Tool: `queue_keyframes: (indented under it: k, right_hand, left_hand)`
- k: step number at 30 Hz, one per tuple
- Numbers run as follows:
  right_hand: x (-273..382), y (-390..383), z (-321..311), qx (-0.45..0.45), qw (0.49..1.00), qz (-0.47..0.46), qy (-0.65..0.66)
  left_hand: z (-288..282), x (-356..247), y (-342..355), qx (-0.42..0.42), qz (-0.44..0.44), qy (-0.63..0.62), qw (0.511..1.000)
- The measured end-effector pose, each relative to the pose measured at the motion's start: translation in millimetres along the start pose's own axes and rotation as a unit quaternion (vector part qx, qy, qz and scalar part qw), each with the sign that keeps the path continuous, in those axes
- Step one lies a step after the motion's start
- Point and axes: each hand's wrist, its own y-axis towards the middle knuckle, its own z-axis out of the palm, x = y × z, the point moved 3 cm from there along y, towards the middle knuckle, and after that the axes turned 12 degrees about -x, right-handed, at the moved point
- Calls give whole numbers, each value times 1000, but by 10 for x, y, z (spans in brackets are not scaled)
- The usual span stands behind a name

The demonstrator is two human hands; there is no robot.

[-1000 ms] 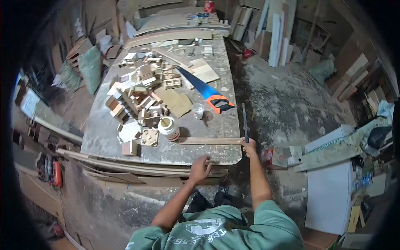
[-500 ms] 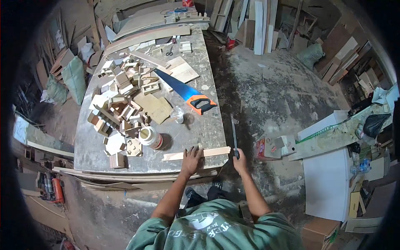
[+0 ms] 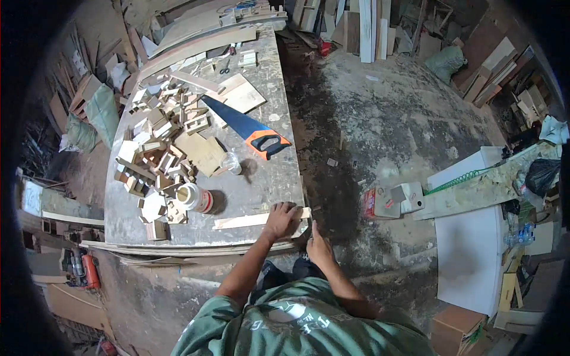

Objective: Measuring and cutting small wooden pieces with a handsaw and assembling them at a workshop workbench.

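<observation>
A pale wooden strip [image 3: 246, 221] lies along the near edge of the workbench [image 3: 255, 187], its right end by the corner. My left hand [image 3: 281, 222] rests over the strip near that end, fingers bent on top, holding it against the bench. Just off the corner, my right hand [image 3: 321, 248] is closed around the dark handle of a long, narrow metal tool [image 3: 303, 191]. The tool stands at the strip's end and is seen nearly edge-on, so whether it is a file or a thin saw I cannot tell.
A handsaw [image 3: 237, 123] with an orange and black handle lies mid-bench. Beside it are a clear plastic cup [image 3: 233, 164], a white jar [image 3: 195, 198] and a heap of small wooden pieces [image 3: 157, 139]. Right of the bench, a box [image 3: 389, 203] sits on the floor.
My right hand has moved left with the tool, up to the strip's end. My left hand has slid toward that end. The whole view has shifted slightly.
</observation>
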Motion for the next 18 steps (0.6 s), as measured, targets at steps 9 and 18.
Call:
queue_keyframes:
  k: [9, 18]
  right_hand:
    - [-74, 63, -83, 37, 998, -37, -17]
    - [117, 38, -69, 56, 997, 9, -60]
  left_hand:
    - [-123, -49, 28, -13, 5, -41, 999]
    - [-101, -45, 53, -6, 5, -33, 999]
